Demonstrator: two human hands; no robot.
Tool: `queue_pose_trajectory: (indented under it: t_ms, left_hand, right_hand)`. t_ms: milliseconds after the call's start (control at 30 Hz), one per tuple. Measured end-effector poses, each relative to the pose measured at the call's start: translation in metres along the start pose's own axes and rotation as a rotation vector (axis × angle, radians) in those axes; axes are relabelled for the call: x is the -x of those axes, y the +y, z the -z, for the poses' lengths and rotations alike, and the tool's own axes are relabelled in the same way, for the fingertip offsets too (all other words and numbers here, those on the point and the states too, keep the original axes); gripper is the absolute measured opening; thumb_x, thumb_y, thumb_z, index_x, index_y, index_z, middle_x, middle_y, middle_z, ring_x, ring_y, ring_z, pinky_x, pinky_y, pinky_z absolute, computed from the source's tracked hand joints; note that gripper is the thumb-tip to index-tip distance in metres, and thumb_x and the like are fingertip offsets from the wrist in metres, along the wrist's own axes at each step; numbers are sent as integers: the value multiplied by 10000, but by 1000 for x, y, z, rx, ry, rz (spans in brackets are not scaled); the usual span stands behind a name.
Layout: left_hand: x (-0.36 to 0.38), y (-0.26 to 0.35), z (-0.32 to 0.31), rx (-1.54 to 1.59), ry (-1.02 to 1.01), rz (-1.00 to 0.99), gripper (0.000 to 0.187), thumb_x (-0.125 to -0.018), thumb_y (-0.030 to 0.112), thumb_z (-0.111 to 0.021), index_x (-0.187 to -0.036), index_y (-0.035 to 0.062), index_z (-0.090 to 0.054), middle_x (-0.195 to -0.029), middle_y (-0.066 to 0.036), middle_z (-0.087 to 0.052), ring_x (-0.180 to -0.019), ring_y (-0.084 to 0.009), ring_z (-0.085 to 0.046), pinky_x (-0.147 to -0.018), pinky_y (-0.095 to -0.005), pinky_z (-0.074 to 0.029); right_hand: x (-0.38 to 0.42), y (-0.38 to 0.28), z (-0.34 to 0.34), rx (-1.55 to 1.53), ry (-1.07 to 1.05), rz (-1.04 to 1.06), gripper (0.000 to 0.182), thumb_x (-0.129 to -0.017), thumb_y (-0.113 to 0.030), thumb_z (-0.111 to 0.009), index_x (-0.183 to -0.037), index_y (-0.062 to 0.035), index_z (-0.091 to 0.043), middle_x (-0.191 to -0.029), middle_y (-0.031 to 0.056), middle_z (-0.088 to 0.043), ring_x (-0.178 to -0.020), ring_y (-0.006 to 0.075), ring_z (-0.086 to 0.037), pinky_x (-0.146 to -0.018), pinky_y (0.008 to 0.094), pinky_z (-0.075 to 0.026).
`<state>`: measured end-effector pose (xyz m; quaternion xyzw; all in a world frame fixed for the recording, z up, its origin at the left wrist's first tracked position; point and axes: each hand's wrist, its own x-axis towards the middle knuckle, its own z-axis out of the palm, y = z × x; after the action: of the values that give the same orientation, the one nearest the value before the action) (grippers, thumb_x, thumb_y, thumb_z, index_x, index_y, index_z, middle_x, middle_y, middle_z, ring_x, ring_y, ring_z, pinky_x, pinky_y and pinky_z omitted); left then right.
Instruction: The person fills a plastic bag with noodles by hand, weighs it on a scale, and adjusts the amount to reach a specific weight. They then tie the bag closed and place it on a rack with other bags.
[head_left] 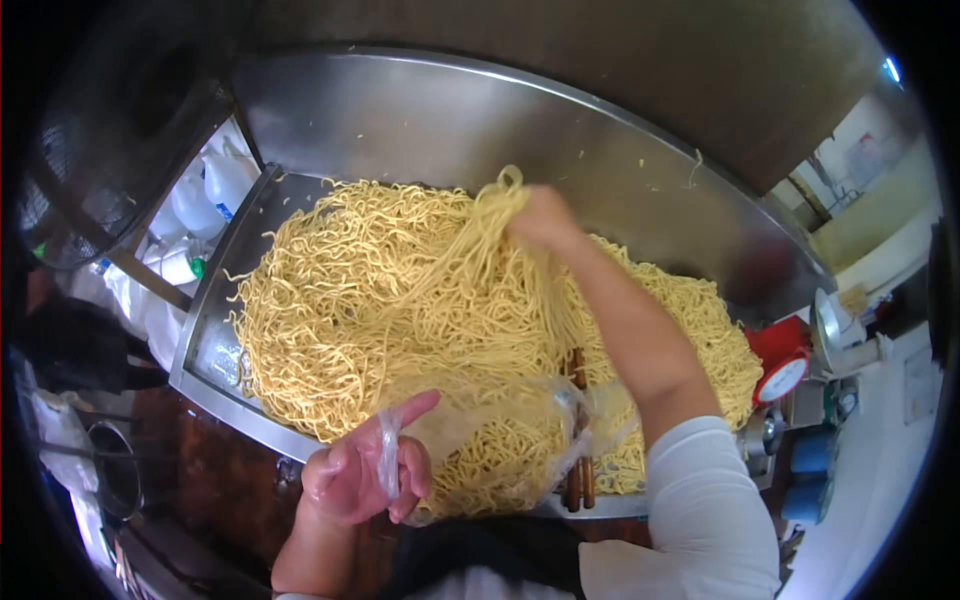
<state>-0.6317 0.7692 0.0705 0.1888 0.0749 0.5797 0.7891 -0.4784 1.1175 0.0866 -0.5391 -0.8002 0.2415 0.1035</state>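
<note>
A large heap of yellow noodles (pixel 340 290) covers a metal tray (pixel 235 413). My right hand (pixel 542 218) is closed round a bunch of noodles lifted above the back of the heap; strands hang down from it. At the front edge, my left hand (pixel 370 465) holds a clear plastic bag (pixel 440 400), its film looped round the fingers, with the index finger stretched out. The bag spreads rightward over the noodles. Brown wooden sticks (pixel 580 478) lie across the front of the tray, partly under the bag.
A metal back wall (pixel 400 110) rises behind the tray. At right stand a red scale (pixel 780 365) and blue containers (pixel 808 470). Plastic jugs (pixel 200 200) are at the left, near a fan (pixel 85 195). Some loose noodle bits cling to the wall.
</note>
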Motion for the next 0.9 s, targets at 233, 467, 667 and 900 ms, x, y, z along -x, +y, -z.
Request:
queue_pose_trajectory:
  t_ms: [233,467,667,900]
  left_hand:
    - [-11,-4,-24,-22,-56,-26,983,-823,544,-567,-1486,-38,-132,-948,-254,-617,-619,-249,-604,-528,-282,-496]
    - [-14,-16,-49,-201,-66,-100,1055,-805,668,-523,-1487,-31,-125,-947,-221,-622,-604,-224,-589,-538,-276,-493]
    - [-36,-1,-68,-18,-67,-400,1042,-845,721,-445,-1462,-66,-149,-1138,-221,-601,-760,-249,-631,-596,-290,-518]
    - [-91,-44,-24,-1335,349,-169,903,-846,574,-573,-1444,-32,-271,-1390,-256,-436,-1199,-337,-519,-978,-422,-462]
  right_hand:
    - [44,-69,226,-647,381,284,272,-863,-80,-569,-1099,45,-618,-1006,166,-682,-907,269,-682,-786,405,-567]
    - [113,-91,249,-909,263,430,168,-911,-107,-542,-958,22,-638,-857,157,-689,-732,255,-690,-668,398,-589]
    - [188,-36,83,-973,300,-65,194,-922,-101,-519,-1057,9,-605,-982,146,-675,-865,250,-685,-753,387,-586]
    - [288,-28,-157,-225,-718,491,322,-843,-198,-580,-1083,15,-610,-1134,222,-616,-1064,336,-600,-944,434,-448]
